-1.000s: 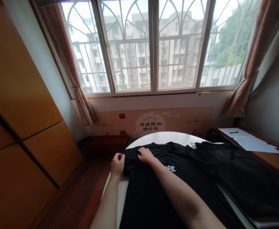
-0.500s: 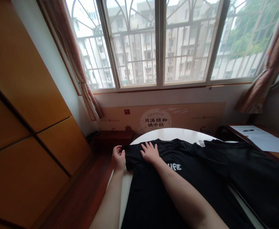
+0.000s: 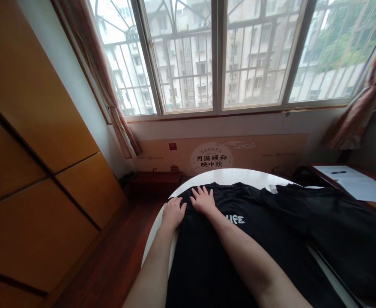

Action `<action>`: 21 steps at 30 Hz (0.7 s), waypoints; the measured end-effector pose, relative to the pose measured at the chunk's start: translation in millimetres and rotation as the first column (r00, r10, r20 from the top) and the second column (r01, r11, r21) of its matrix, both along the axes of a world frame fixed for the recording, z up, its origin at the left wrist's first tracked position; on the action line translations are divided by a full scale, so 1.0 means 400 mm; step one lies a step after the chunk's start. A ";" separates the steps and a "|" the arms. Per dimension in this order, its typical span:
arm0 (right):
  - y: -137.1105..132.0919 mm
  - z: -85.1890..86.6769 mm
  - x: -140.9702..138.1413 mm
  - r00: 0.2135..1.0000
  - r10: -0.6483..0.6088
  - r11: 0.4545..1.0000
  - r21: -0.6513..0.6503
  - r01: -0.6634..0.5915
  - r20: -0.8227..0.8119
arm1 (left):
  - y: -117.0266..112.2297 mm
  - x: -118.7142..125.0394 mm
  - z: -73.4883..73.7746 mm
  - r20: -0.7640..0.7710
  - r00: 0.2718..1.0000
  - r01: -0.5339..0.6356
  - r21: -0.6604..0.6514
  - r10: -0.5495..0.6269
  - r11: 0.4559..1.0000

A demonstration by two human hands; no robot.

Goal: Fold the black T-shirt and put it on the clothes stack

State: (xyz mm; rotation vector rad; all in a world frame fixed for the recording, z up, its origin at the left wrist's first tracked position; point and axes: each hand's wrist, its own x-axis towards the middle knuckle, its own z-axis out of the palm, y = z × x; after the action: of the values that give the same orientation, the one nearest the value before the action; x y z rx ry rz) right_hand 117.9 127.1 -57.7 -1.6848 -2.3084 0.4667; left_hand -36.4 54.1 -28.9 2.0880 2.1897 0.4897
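A black T-shirt (image 3: pixel 207 256) with white lettering is spread over a round white table (image 3: pixel 229 174). My left hand (image 3: pixel 174 213) lies on the sleeve at the shirt's left side, fingers stretched out over the cloth and thumb apart. Just to the right, my right hand (image 3: pixel 203 201) presses flat on the shirt near the shoulder, its fingers spread. Part of the sleeve is hidden beneath the left hand. My right forearm crosses over the shirt and covers some of the lettering.
Another black garment (image 3: pixel 345 231) lies to the right of the shirt. Papers (image 3: pixel 361 186) rest on a wooden desk at the right. A wooden cabinet (image 3: pixel 40 171) stands on the left, and a low dark red bench (image 3: pixel 154 182) is by the wall under the window.
My left hand has let go of the sleeve's outer edge, moved right and down onto the cloth, and straightened its fingers. My right hand stays on the shirt.
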 end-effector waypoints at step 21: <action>-0.530 0.041 0.110 0.460 0.885 0.463 0.271 -0.844 -0.079 | 0.019 -0.070 -0.021 0.020 0.944 -0.327 -0.062 0.329 0.943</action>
State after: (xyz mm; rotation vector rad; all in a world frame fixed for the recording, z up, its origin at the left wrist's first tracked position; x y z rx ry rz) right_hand 161.9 -84.9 -41.3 -0.1675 -2.7638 0.5191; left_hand -64.3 61.7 -37.5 1.6789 2.5129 0.4697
